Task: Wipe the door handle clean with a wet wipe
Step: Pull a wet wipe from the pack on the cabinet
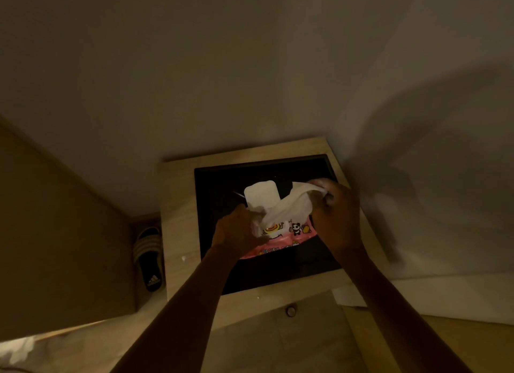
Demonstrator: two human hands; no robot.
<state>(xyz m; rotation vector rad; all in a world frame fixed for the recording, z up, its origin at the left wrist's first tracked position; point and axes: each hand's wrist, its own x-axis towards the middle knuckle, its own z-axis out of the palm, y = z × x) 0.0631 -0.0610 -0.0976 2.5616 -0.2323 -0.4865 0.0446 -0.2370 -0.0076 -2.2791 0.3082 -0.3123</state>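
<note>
A pink pack of wet wipes (281, 240) is lying on the black top panel (222, 189) of a small wooden cabinet (178, 206), with its white flip lid (262, 193) standing open at the far side. The left hand (236, 231) is pressing down on the left end of the pack, fingers closed over its edge. The right hand (333, 206) is pinching a white wet wipe (292, 206) that is stretching from the pack's opening up and to the right. The two hands are sitting near each other, either side of the wipe. A round knob (291, 311) is showing on the cabinet's near face. A sandal (148, 257) is lying on the floor to the left of the cabinet.
</note>
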